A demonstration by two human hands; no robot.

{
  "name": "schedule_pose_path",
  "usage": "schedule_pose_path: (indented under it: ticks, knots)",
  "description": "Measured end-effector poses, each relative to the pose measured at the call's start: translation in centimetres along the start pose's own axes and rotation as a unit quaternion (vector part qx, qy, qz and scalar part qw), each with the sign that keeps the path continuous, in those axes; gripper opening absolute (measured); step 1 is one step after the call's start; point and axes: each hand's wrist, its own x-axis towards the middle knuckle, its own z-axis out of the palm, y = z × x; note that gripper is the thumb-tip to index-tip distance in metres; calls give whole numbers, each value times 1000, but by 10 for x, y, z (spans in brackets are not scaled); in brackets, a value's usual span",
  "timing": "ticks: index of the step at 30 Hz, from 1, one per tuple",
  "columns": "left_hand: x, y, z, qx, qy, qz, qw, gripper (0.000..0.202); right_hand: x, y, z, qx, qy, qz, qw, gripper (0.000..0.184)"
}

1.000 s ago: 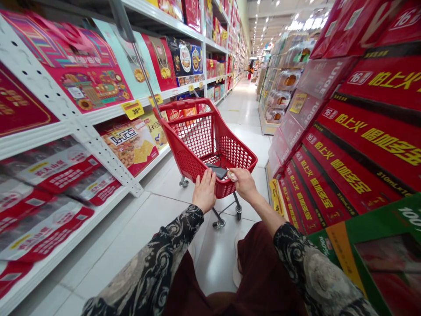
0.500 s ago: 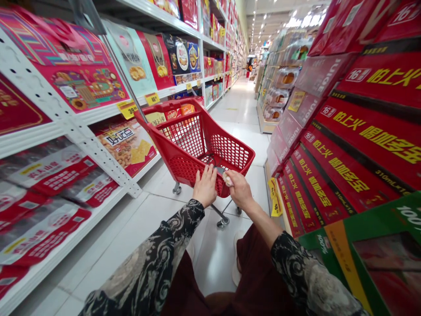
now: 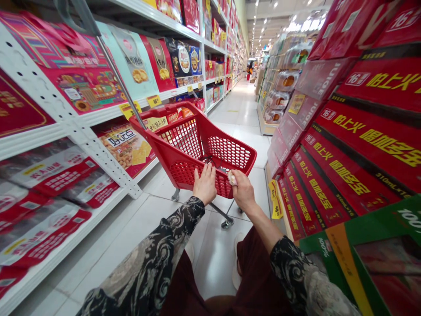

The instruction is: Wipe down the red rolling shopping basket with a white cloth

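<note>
Left hand lies flat on red cart, gripping nothing; right hand curls round white wad (tissue, perhaps): light, even pressure should serve

The sleeves are black (with pale swirling scrolls), the trousers dark maroon, the shoes whitish.

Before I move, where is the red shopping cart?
In the head view, the red cart is mid-frame, between shelves at left and red cartons at right, by the left hand and right hand.
</note>
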Motion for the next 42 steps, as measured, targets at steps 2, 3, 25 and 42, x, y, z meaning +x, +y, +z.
schedule_pose_path:
  ticks: [2, 3, 25, 42]
  knots:
    - [-1, 5, -1, -3, 2, 3, 1000, 67, 4, -6, 5, -16, -3, -14, 1000, 44]
    - [-1, 5, -2, -3, 4, 12, 1000, 66, 5, -8, 6, -22, -6, -19, 1000, 45]
    - [6, -36, -11, 21, 29, -55, 998, 70, 6, 24, -17, -47, 15, 3, 999, 42]
    - [-2, -62, -22, 36, 69, -69, 995, 67, 9, 19, -5, -81, 21, -24, 996, 46]
